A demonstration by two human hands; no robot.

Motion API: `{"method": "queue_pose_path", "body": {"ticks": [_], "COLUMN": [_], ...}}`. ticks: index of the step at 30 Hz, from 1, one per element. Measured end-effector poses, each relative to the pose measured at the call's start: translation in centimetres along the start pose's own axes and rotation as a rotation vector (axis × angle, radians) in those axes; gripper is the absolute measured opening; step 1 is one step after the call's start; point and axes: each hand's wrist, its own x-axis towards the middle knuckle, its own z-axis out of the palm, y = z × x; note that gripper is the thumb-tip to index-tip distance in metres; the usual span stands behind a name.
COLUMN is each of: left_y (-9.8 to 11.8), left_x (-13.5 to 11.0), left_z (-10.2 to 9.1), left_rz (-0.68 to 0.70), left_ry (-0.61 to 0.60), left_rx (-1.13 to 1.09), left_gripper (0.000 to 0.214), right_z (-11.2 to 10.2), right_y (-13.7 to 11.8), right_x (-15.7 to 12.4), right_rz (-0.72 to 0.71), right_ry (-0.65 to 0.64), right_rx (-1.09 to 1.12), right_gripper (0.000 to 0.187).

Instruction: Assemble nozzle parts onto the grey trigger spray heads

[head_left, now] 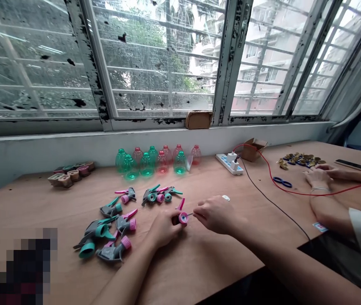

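Note:
My left hand [165, 228] is closed around a trigger spray head [183, 217] with a pink trigger and pink collar. The collar's open end faces right, and something pale shows inside it. Just to the right, the fingers of my right hand [216, 214] pinch a thin rod [191, 214] whose tip points at the collar; whether it touches cannot be made out. Left of my hands lie several grey spray heads [112, 250] with pink or green parts. Another group of spray heads [160, 196] lies just behind my left hand.
Green and red clear bottles [147, 165] stand along the wall. A power strip [229, 164] with red and black cables lies right of them, near a cardboard box [253, 150]. Blue scissors [282, 182] and a co-worker's hands [318, 176] beside gold-coloured pieces [301, 159] are farther right.

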Motion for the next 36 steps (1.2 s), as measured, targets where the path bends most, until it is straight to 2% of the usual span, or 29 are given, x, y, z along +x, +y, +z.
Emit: {"method": "queue_pose_path", "body": {"ticks": [4,7,12,15,24,32,36], "left_y": [-0.3,-0.5,-0.6,-0.6,-0.2,-0.2,-0.4], "left_x": [-0.1,-0.2,-0.1,0.0,-0.2,-0.4,-0.5], "left_z": [0.1,0.0,-0.1,-0.2,-0.6,-0.4,-0.3], "left_rz": [0.011,0.023,0.014,0.025,0.100,0.092,0.089], "left_ry": [-0.014,-0.025,-0.055,-0.057,-0.110,-0.117,-0.108], "left_rx": [0.019,0.006,0.019,0.042,0.019,0.008,0.010], "left_gripper": [0.019,0.018,0.011,0.008,0.012,0.016,0.016], "right_z": [-1.1,-1.5,-1.3,-0.9,-1.2,-0.8,0.3], "right_y": [-1.2,-1.7,-1.7,-1.8,-2.8,-2.1,-0.7], "right_x": [0.2,0.1,0.0,0.0,-0.1,0.5,0.3], "right_rz": [-0.043,-0.070,-0.022,-0.006,-0.192,-0.055,-0.004], "right_ry": [-0.078,-0.089,-0.077,-0.100,-0.139,-0.199,-0.131], "right_rx": [-0.107,-0.145,-0.132,-0.148,-0.246,-0.140,-0.013], "right_gripper": [0.029,0.027,0.031,0.027,0.022,0.024,0.030]}}
